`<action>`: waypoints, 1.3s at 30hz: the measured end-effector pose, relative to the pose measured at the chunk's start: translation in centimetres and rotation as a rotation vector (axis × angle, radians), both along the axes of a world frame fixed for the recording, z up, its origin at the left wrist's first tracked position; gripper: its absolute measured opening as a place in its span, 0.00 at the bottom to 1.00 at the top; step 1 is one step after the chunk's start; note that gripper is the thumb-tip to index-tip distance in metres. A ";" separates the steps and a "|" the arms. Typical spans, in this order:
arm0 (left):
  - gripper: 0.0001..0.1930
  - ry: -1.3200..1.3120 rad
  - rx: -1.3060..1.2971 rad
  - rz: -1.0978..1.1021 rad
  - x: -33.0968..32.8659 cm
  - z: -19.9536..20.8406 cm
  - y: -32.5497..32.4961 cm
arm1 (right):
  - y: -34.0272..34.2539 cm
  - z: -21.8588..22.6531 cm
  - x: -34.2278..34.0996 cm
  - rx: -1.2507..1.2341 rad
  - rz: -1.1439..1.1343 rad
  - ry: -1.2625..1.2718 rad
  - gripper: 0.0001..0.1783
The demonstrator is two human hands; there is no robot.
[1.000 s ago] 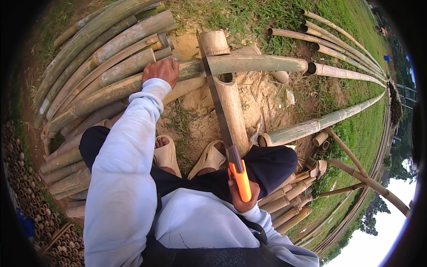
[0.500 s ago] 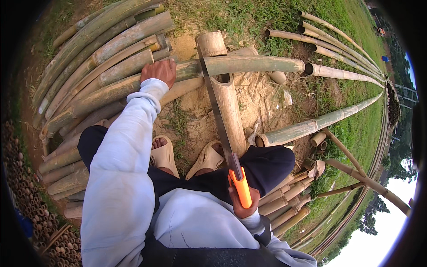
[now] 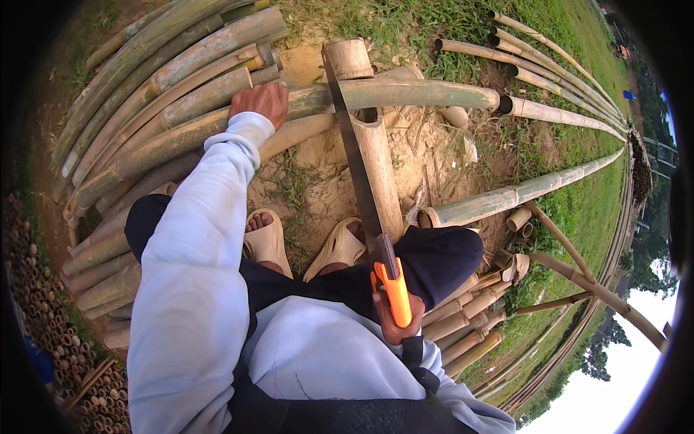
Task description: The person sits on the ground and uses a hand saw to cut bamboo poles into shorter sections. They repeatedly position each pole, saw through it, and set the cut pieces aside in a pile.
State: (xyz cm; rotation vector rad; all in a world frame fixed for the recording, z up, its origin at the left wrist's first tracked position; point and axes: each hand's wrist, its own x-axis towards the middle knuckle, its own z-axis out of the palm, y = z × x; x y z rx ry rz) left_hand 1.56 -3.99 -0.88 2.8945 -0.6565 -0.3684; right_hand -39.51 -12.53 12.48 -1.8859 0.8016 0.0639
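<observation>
A long greenish bamboo pole runs across in front of me, resting over a notched thick bamboo piece on the ground. My left hand is closed round the pole, left of the saw. In my right hand is the orange handle of a hand saw, its fingers wrapped about the grip near my right knee. The long dark blade slants up and away, its edge lying across the pole just above the notch. How deep the blade sits in the bamboo is hidden.
Stacked bamboo poles fill the left side. Another green pole and several poles at the far right lie on grass. Short cut pieces are piled by my right knee. Sawdust covers the ground before my sandals.
The saw and my right hand have shifted slightly, with the handle a little lower and nearer to me. My left hand keeps its place on the pole.
</observation>
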 end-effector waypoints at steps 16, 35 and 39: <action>0.27 0.031 -0.012 0.003 0.4 -0.2 -0.1 | 0.4 -2.3 0.9 -0.026 -0.065 -0.208 0.04; 0.28 0.049 0.022 0.009 0.4 0.1 -0.3 | 0.3 -1.2 -1.7 -0.062 -0.051 -0.026 0.12; 0.28 0.043 0.011 0.006 -0.3 0.9 -1.1 | -3.2 -6.8 9.3 0.096 -0.149 -0.113 0.09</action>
